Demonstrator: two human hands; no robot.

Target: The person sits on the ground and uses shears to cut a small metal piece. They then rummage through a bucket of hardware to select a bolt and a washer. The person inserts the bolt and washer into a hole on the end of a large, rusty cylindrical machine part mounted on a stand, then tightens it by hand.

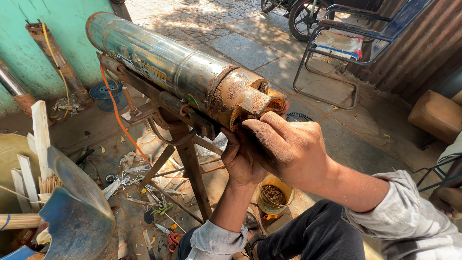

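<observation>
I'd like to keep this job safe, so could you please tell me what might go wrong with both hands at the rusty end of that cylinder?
1. The rusty end looks jagged and flaking; the bare right hand and left hand pressed against it could get cut.
2. The long metal cylinder lies on a narrow stand; hard pushing might roll or tip it.
3. Loose tools on the ground could trip someone.
</observation>
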